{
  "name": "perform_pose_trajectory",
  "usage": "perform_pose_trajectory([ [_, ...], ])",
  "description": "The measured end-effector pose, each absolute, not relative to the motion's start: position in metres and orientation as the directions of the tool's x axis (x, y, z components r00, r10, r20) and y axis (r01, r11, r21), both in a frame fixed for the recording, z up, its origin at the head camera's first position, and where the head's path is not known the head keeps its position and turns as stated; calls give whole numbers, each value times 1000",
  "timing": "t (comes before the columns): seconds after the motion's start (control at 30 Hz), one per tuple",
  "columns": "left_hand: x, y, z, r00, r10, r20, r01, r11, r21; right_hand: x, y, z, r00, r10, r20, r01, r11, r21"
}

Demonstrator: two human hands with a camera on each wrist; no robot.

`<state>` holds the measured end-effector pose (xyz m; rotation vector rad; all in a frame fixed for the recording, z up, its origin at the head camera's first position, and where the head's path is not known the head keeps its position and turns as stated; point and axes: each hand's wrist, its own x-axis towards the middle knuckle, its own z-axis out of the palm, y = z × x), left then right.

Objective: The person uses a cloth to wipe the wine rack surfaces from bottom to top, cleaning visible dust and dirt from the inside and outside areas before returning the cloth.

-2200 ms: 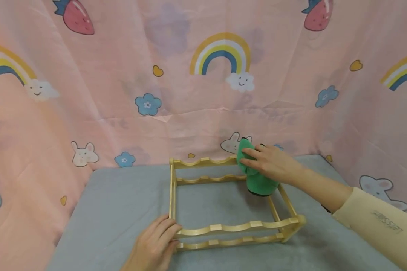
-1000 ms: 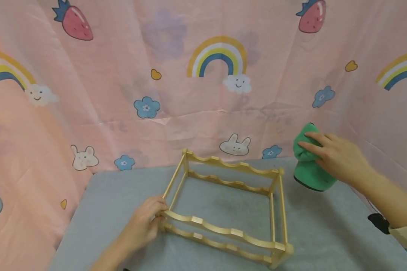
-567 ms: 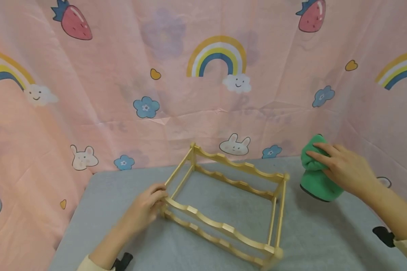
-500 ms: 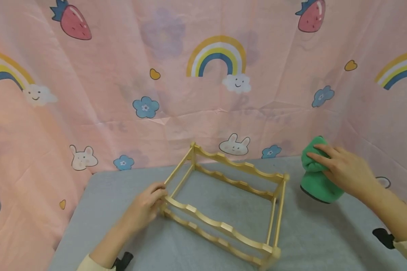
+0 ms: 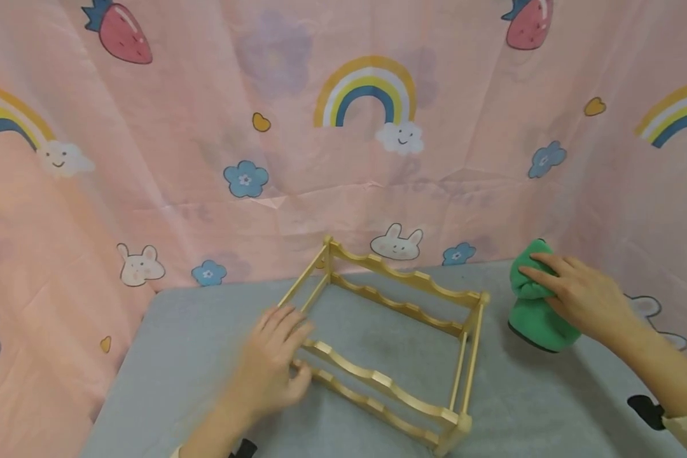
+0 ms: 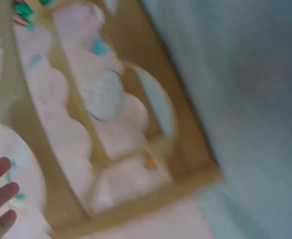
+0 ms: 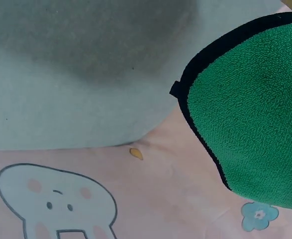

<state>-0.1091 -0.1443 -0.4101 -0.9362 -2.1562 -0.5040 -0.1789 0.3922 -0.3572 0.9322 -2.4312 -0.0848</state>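
Observation:
A pale wooden rack point(image 5: 381, 380) with scalloped rails stands at a slant on the table. My left hand point(image 5: 271, 366) is at its near left corner, fingers loosely spread and overlapping the corner in the head view. In the left wrist view, those fingers point(image 6: 1, 196) are straight and hold nothing, beside the blurred rack point(image 6: 136, 210). To the right of the rack, my right hand point(image 5: 592, 299) grips a bunched green cloth point(image 5: 544, 324) above the table. Its plush face and black-edged border fill the right side of the right wrist view, where the hand is mostly hidden.
A grey cover lies over the table point(image 5: 194, 343). Behind it and along both sides hangs a pink curtain point(image 5: 320, 210) printed with rainbows, rabbits and flowers. A black wrist-worn piece point(image 5: 645, 412) sits at the right wrist.
The rack has been turned to a slant. My left hand has loosened from its corner and shifted right. My right hand has carried the cloth from the rack's back rail rightward, then slightly down.

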Motion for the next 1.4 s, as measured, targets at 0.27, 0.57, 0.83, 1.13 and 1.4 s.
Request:
perform_pose_trajectory([
  [0.27,-87,-86,-399,-402,503,765,805,593,32,-174,393,-365,-647,-614,451,-588,779,217],
  [0.57,-70,-31,-405,-339,607,719,850,524,-41,-174,394,-370,-643,-616,454,-594,776,211],
  [0.83,-63,6,-414,-333,695,638,860,501,-97,-174,395,-375,-653,-608,452,-587,783,205],
  [1.13,-56,34,-430,-304,757,578,847,492,-200,-177,393,-377,-644,-619,450,-593,775,217],
  [1.4,-53,47,-438,-293,701,650,878,467,-108,-176,392,-377,-645,-618,450,-595,775,211],
])
